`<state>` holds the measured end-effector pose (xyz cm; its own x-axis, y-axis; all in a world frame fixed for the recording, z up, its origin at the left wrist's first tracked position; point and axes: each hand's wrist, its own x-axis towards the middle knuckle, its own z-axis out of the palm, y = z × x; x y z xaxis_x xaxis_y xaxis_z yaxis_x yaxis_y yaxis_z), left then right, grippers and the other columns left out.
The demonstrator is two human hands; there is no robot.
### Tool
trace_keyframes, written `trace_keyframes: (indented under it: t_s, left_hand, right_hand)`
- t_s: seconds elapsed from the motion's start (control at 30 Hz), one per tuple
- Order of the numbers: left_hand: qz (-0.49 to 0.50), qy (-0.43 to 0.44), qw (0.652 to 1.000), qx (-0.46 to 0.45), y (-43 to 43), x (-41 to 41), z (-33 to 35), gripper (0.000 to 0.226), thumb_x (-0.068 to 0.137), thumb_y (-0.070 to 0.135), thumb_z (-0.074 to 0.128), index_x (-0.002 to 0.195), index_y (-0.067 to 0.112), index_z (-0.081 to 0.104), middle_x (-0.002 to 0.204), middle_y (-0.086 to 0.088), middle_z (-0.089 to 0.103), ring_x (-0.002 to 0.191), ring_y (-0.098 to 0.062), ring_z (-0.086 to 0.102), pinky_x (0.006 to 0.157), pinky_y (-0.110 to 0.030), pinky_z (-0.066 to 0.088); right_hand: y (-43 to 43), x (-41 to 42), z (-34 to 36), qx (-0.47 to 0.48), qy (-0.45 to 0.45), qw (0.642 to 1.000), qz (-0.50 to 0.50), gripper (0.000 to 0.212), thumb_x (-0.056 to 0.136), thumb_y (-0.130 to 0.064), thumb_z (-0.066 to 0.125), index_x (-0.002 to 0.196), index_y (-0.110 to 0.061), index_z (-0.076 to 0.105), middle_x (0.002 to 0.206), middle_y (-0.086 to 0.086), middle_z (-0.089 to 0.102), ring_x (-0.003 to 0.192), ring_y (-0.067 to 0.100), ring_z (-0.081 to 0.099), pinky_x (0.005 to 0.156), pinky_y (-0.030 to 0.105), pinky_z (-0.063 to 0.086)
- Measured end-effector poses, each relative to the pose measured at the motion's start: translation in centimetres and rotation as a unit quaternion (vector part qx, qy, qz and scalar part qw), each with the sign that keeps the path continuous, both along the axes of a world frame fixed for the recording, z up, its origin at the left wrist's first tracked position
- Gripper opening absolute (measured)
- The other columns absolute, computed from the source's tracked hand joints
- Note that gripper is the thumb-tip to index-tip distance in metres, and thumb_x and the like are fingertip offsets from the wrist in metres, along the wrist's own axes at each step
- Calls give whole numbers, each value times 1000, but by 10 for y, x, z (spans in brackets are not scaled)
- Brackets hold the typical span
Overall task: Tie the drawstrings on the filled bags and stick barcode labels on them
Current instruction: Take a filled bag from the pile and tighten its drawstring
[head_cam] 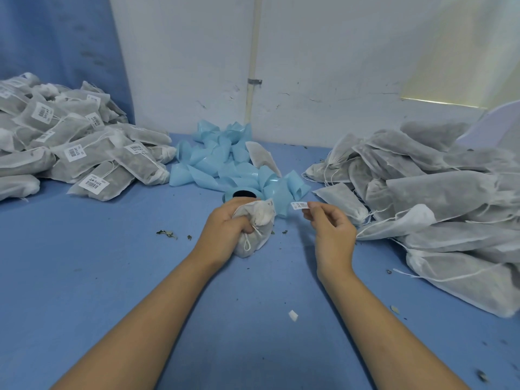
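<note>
My left hand (226,226) grips a filled white mesh bag (257,220) over the blue table, fingers curled round its gathered neck; its drawstring loop hangs below my fingers. My right hand (330,223) pinches a small white barcode label (299,205) between thumb and fingertips, just right of the bag and apart from it. A label roll (242,195) with a dark core lies just behind the bag, partly hidden by my left hand.
A pile of labelled bags (76,153) fills the left. Unlabelled filled bags (439,198) are heaped on the right. Curled blue backing strips (225,161) lie by the wall. Dried leaf crumbs (167,234) and a white scrap (293,315) dot the blue table (112,277).
</note>
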<state>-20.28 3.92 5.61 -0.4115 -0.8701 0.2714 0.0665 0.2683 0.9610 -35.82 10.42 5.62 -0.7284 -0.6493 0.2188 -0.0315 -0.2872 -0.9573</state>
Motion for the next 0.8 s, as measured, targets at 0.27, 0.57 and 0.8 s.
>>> trace_keyframes:
  t_s: [0.27,0.57,0.8]
  left_hand:
    - [38,75,996,41,-5,3,0,31,79,-11,53,79,17,66,64,15,66,61,2,61,55,-11,46]
    - [102,184,967,144,-9,-1,6,21,82,0,65,95,18,67,96,-4,71,94,-21,66,82,-35,54]
    - [160,184,969,47,-5,-13,15,32,81,3,69,97,30,64,103,1,70,98,-15,66,84,-28,53]
  right_hand:
    - [-1,2,0,30,-87,994,59,28,88,-3,64,113,-15,64,88,-3,72,89,8,65,85,16,50]
    - [2,29,17,20,-251,953,167,3,87,-18,68,87,-18,65,79,-2,74,74,8,71,59,14,51]
    - [7,50,18,24,-318,913,253,6,88,-18,65,93,-15,66,78,1,74,67,9,71,52,15,51]
